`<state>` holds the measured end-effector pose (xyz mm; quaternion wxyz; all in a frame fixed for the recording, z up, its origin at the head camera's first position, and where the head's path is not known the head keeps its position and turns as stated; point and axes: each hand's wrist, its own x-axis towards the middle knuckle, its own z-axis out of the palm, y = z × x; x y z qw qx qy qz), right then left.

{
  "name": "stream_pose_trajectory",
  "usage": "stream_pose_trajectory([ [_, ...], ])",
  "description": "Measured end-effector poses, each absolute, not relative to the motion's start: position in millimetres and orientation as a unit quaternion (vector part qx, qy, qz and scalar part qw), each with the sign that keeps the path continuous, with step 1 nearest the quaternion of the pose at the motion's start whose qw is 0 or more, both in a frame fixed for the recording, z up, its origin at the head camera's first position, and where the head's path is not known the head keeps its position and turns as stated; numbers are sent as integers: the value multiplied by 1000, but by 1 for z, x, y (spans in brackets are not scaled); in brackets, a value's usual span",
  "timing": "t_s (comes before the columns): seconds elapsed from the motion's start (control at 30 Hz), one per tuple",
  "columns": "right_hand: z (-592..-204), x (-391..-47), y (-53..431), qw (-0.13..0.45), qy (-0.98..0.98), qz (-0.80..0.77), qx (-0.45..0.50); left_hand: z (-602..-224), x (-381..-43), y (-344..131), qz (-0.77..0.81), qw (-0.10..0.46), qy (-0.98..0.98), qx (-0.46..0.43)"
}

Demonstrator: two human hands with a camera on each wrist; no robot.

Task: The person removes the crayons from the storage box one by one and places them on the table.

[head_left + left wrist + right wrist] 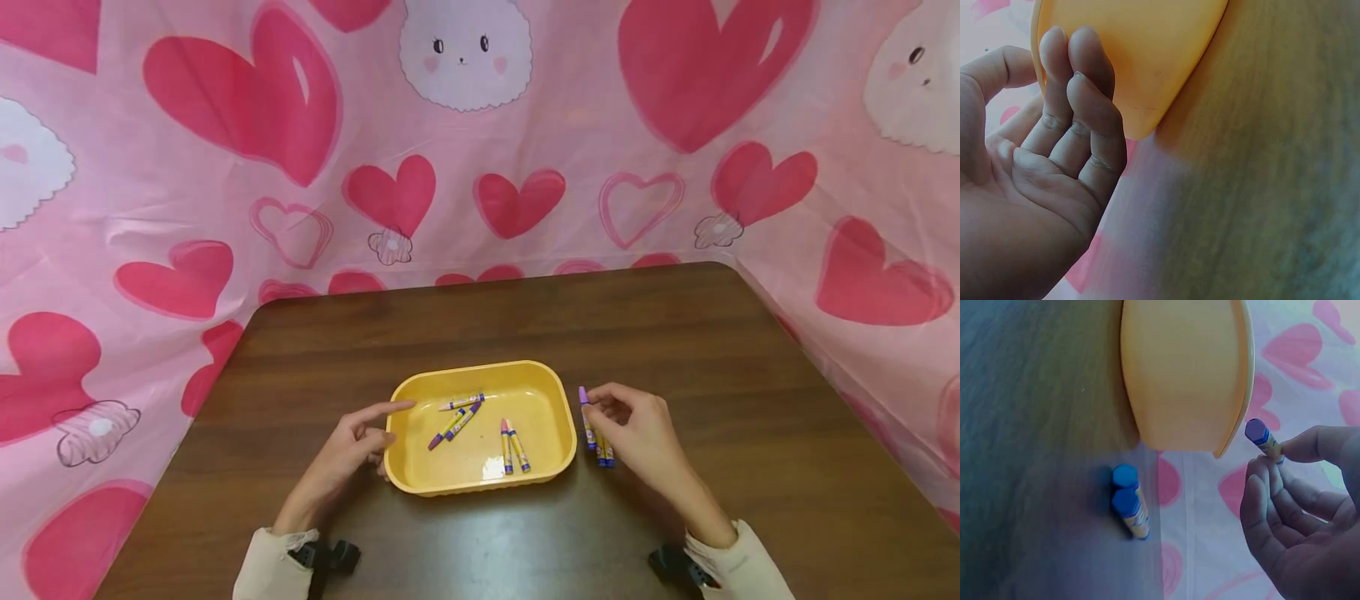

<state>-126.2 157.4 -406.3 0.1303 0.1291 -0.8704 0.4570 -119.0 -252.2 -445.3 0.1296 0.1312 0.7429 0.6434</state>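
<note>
The left hand (pixel 341 450) grips the left rim of a yellow, rounded plastic tray (pixel 483 456) holding five slim crayons (pixel 462 422). Off its right edge, the right hand (pixel 637 429) pinches a purple, yellow-wrapped wax crayon (pixel 588 433), likely light, brittle, best held mid-wrapper; two blue-ended crayons (pixel 1127 505) lie near.

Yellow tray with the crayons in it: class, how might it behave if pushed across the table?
The yellow tray would probably stay stiff, as its walls stand up evenly. Wide and low, it would likely slide rather than tip. The crayons inside may shift or roll, since they lie loose.
</note>
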Motion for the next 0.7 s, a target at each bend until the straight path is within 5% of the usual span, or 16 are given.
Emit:
stream_pose_trajectory([
  [0.7,-422,-140,184,6,-931,364,27,-445,-119,-253,626,122,760,123],
])
